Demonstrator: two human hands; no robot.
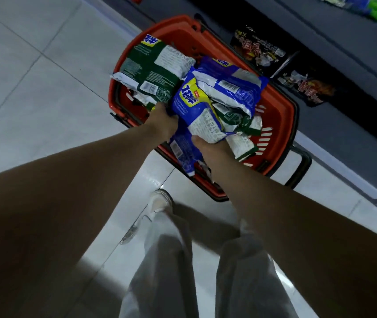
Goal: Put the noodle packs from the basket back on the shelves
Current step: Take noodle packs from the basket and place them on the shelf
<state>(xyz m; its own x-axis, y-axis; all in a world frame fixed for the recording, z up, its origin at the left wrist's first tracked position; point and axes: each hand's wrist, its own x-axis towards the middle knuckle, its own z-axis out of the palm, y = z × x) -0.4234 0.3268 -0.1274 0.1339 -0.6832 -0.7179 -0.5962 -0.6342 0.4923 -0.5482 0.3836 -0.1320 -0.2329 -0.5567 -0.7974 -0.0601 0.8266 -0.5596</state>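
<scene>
An orange shopping basket (279, 125) stands on the floor by the shelf base. Inside it lie a green noodle pack (151, 67), a blue noodle pack (231, 86) and more green packs (240, 125) underneath. Over the basket's near side, both hands hold a blue noodle pack (192, 109) with a yellow label. My left hand (163, 120) grips its left edge, fingers hidden behind the wrapper. My right hand (208, 145) holds its lower end from below.
Black noodle packs (258, 49) and a second black noodle pack (309, 88) sit on the low dark shelf to the right of the basket. Blue and green packs (364, 5) lie on a higher shelf. My legs and a white shoe (160, 203) stand on pale floor tiles (34, 65).
</scene>
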